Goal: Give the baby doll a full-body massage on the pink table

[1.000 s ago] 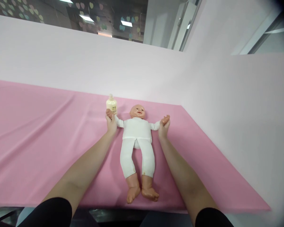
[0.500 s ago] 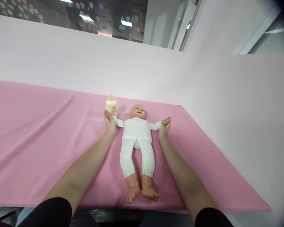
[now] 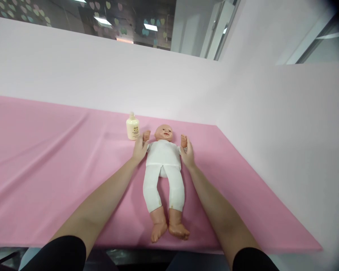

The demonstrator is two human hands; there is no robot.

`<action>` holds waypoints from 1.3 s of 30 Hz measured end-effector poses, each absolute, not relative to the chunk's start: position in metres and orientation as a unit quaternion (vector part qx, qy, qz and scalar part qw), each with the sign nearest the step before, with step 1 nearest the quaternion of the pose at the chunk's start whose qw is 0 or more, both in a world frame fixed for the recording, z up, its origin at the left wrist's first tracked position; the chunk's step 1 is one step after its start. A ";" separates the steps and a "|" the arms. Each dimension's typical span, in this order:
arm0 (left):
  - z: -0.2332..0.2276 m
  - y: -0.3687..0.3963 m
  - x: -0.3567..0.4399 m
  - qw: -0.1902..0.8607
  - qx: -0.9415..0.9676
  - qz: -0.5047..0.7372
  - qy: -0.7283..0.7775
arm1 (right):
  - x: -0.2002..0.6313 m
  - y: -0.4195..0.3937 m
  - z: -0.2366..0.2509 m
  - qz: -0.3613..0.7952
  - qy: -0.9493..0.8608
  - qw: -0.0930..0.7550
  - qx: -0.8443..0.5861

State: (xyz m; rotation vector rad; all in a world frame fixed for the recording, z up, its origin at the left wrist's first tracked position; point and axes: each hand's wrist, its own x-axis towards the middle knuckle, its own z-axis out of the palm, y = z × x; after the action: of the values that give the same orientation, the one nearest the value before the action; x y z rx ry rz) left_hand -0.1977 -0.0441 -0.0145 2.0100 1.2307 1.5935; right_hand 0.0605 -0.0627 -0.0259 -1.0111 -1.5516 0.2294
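At the far left of the frame the pink cloth [image 3: 45, 158] spreads wide, creased in long shallow folds, and runs on under everything to the right edge. Your left forearm comes up from the lower left, black sleeve at the bottom, and your left hand [image 3: 139, 148] sits just left of centre, its fingers closed around the doll's arm on that side, holding it bent upward so the small fist points toward the top of the frame. Just up and left of that hand the bottle [image 3: 132, 128] stands upright on the cloth, cream-coloured with a narrow cap, near your fingers but apart from them. In the middle of the frame lies the doll [image 3: 164, 165] on its back, head toward the top, bare feet toward the bottom, dressed in a white suit, legs straight and close together. Right of the doll's chest your right hand [image 3: 188, 154] grips the other arm, fingers wrapped on the white sleeve, that fist raised beside the head too. Your right forearm slants down to the lower right, ending in a black sleeve. Farther right the cloth ends in a straight edge against the pale wall [image 3: 285, 131], which rises across the right side and along the top behind the doll.
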 end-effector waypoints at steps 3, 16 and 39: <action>-0.015 -0.045 -0.193 0.105 0.757 0.472 0.438 | 0.059 -0.063 -0.027 0.049 -0.723 0.528 -0.443; -0.014 -0.045 -0.189 0.074 0.816 0.349 0.456 | 0.059 -0.060 -0.026 0.020 -0.798 0.416 -0.435; -0.016 -0.045 -0.191 0.131 0.737 0.510 0.424 | 0.059 -0.059 -0.029 0.103 -0.706 0.547 -0.438</action>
State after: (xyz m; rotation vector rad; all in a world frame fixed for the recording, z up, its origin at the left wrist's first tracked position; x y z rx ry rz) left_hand -0.1907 -0.0451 -0.0159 2.1421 1.2303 1.4803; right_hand 0.0590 -0.0595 -0.0293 -1.0391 -1.6737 0.2431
